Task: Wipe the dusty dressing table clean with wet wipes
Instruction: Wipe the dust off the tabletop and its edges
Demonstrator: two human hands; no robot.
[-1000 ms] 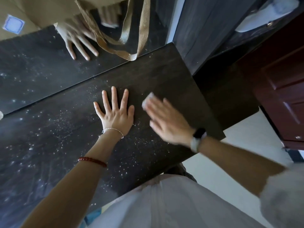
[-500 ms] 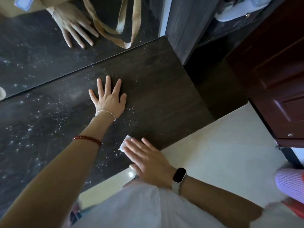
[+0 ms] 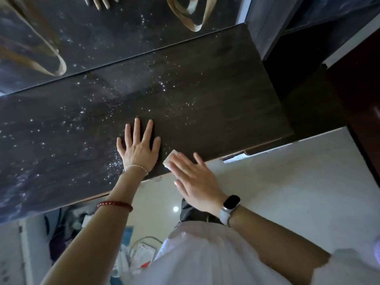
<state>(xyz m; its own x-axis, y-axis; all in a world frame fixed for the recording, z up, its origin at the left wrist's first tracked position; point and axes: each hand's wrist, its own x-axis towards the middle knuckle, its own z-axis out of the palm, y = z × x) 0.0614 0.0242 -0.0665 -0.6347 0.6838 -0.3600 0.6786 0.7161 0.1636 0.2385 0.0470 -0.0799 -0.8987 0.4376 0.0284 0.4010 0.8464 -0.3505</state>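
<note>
The dark wooden dressing table (image 3: pixel 216 95) fills the middle of the view, speckled with white dust across its left and centre. My left hand (image 3: pixel 138 148) lies flat on the top, fingers spread, near the front edge. Just to its right, my right hand (image 3: pixel 194 179) presses a folded white wet wipe (image 3: pixel 170 158) onto the table's front edge with straight fingers. Only a corner of the wipe shows beyond my fingertips.
A mirror (image 3: pixel 92 38) stands along the table's back and reflects tan bag straps (image 3: pixel 193 21) and fingers. A dark cabinet side (image 3: pixel 267 27) rises at the back right. Pale floor tiles (image 3: pixel 287 182) lie below, and clutter (image 3: pixel 139 254) sits under the table's front.
My right hand swept the wipe from the table's middle down to the front edge, then slightly right. The camera shifted, and my left hand now rests nearer the front edge.
</note>
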